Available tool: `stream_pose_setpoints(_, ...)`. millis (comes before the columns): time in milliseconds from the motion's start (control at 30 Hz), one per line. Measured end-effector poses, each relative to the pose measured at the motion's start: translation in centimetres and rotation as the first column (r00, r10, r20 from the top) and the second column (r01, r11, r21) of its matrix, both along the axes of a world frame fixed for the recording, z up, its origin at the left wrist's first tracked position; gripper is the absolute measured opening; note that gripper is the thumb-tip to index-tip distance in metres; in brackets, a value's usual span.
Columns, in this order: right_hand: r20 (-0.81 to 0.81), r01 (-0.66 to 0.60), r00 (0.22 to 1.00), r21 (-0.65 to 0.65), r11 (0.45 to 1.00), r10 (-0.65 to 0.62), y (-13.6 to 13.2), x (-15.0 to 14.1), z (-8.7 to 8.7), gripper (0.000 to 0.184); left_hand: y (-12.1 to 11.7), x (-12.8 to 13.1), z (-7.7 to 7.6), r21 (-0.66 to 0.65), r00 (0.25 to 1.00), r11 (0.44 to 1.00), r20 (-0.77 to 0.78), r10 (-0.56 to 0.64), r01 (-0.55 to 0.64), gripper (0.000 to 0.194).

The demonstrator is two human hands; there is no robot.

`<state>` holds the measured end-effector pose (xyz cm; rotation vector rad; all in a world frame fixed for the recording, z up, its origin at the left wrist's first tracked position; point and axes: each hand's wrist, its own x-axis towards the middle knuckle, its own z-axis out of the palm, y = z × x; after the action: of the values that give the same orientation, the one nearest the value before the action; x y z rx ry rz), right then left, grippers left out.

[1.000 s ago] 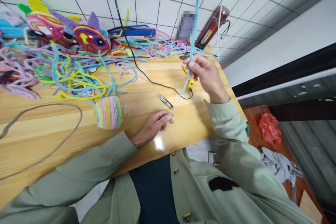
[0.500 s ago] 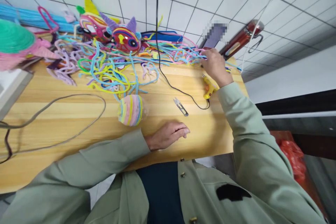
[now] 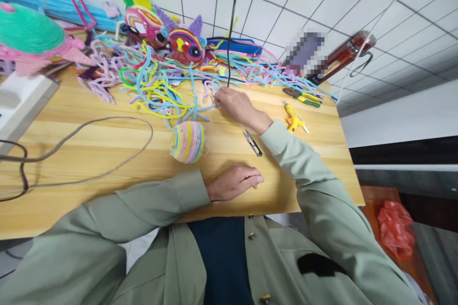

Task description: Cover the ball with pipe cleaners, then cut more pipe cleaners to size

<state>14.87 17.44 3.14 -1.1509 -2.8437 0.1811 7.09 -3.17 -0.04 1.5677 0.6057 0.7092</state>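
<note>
My left hand [image 3: 236, 182] lies near the table's front edge with its fingers curled together, plainly holding nothing. My right hand [image 3: 236, 106] reaches over the table to the edge of a loose heap of pipe cleaners [image 3: 157, 90]. Its fingers are bent together beside a pale lavender and blue curl; what they grip, if anything, is hidden. A ball wrapped in pink, yellow and blue pipe cleaner [image 3: 188, 142] sits left of both hands. Thread snips [image 3: 253, 144] lie between my hands. A yellow glue gun [image 3: 295, 120] lies right of my right hand.
Two horned animal figures [image 3: 184, 47] stand behind the heap. At left are a green and pink turtle-like figure [image 3: 34, 33] and a white power strip [image 3: 25, 97]. Pliers [image 3: 302, 97] and a red flask [image 3: 343, 57] lie at back right. A black cord [image 3: 233, 19] hangs down behind my right hand.
My right hand has moved left from the back right, uncovering the pliers, to the near edge of the pipe cleaner heap. My left hand stays resting. The view has shifted slightly.
</note>
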Motion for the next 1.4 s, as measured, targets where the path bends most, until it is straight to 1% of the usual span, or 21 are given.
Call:
stream_pose_setpoints(67,-0.148,0.038,0.988,-0.050,0.998,-0.045,1.2,0.2,0.8,0.022,0.1,0.0,0.0,0.004,1.000,1.000,0.002,-0.011,0.011,0.040)
stream_pose_setpoints(167,-0.423,-0.039,0.903,-0.252,0.967,-0.073,1.9,0.6,2.7,0.011,0.1,-0.2,0.2,0.007,1.000,1.000,0.009,-0.002,0.002,0.039)
stream_pose_setpoints(233,-0.607,-0.102,0.771,-0.418,0.903,-0.194,1.2,1.4,4.3,0.010,0.1,-0.3,0.5,-0.013,1.000,1.000,0.008,0.018,-0.018,0.039)
stream_pose_setpoints(267,-0.672,-0.118,0.683,-0.490,0.864,-0.288,0.5,2.0,5.2,0.015,0.0,-0.4,0.7,-0.029,0.999,0.999,0.005,0.033,-0.033,0.039)
stream_pose_setpoints(333,-0.721,-0.122,0.518,-0.594,0.795,-0.460,-1.5,3.7,6.9,0.031,-0.1,-0.5,1.1,-0.063,0.997,0.995,0.003,0.083,-0.083,0.041)
stream_pose_setpoints(367,-0.732,-0.117,0.459,-0.612,0.783,-0.503,-2.8,4.8,7.6,0.036,-0.1,-0.5,1.4,-0.077,0.993,0.990,0.008,0.117,-0.116,0.042)
stream_pose_setpoints(467,-0.788,-0.060,0.378,-0.546,0.836,-0.487,-6.7,8.0,8.5,0.041,-0.4,-0.5,2.4,-0.106,0.978,0.973,0.035,0.208,-0.203,0.041)
stream_pose_setpoints(533,-0.816,0.004,0.351,-0.488,0.873,-0.458,-8.9,9.8,8.1,0.039,-0.7,-0.6,3.6,-0.091,0.972,0.969,0.038,0.233,-0.229,0.039)
stream_pose_setpoints(600,-0.824,0.052,0.331,-0.471,0.881,-0.460,-10.3,10.8,7.0,0.037,-1.2,-1.2,5.1,-0.032,0.970,0.970,0.018,0.241,-0.240,0.038)
stream_pose_setpoints(700,-0.814,0.089,0.308,-0.490,0.867,-0.492,-11.2,11.3,5.0,0.036,-2.3,-3.3,7.5,0.131,0.962,0.955,-0.021,0.272,-0.267,0.034)
stream_pose_setpoints(767,-0.795,0.095,0.312,-0.519,0.850,-0.520,-11.4,11.2,4.2,0.037,-2.9,-5.2,8.7,0.267,0.938,0.908,-0.034,0.344,-0.323,0.028)
stream_pose_setpoints(833,-0.766,0.065,0.348,-0.556,0.829,-0.541,-11.8,11.1,3.9,0.036,-3.1,-6.8,9.6,0.339,0.845,0.796,-0.007,0.535,-0.502,0.018)
stream_pose_setpoints(900,-0.733,0.009,0.413,-0.589,0.808,-0.540,-12.5,10.9,4.2,0.033,-2.5,-7.8,10.0,0.295,0.715,0.688,-0.022,0.699,-0.663,0.011)
stream_pose_setpoints(933,-0.717,-0.022,0.451,-0.604,0.797,-0.531,-12.9,10.7,4.5,0.030,-1.9,-7.9,10.2,0.239,0.679,0.667,-0.042,0.733,-0.705,0.018)
stream_pose_setpoints(967,-0.703,-0.051,0.486,-0.616,0.786,-0.519,-13.3,10.6,4.8,0.028,-1.2,-7.9,10.4,0.171,0.680,0.678,-0.059,0.731,-0.715,0.030)
stream_pose_setpoints(1067,-0.668,-0.126,0.581,-0.637,0.760,-0.464,-14.5,9.9,5.7,0.021,1.4,-7.2,11.0,-0.001,0.783,0.783,-0.041,0.621,-0.622,0.058)
stream_pose_setpoints(1133,-0.652,-0.163,0.629,-0.644,0.748,-0.424,-14.9,9.5,6.1,0.019,2.8,-6.7,11.4,-0.053,0.844,0.843,-0.042,0.534,-0.536,0.054)
stream_pose_setpoints(1200,-0.630,-0.198,0.656,-0.674,0.711,-0.415,-14.8,9.1,6.3,0.020,3.8,-6.6,11.7,-0.047,0.869,0.868,-0.056,0.492,-0.494,0.039)
stream_pose_setpoints(1267,-0.620,-0.249,0.657,-0.715,0.653,-0.428,-14.3,8.9,6.4,0.025,4.5,-6.8,12.0,-0.005,0.855,0.855,-0.040,0.518,-0.518,0.037)
stream_pose_setpoints(1333,-0.636,-0.314,0.638,-0.730,0.607,-0.435,-13.5,8.8,6.2,0.034,5.3,-7.4,12.2,0.037,0.818,0.817,0.030,0.574,-0.575,0.037)
stream_pose_setpoints(1400,-0.661,-0.362,0.615,-0.721,0.591,-0.430,-12.6,8.7,6.0,0.043,6.2,-8.1,12.4,0.062,0.769,0.768,0.107,0.630,-0.637,0.034)
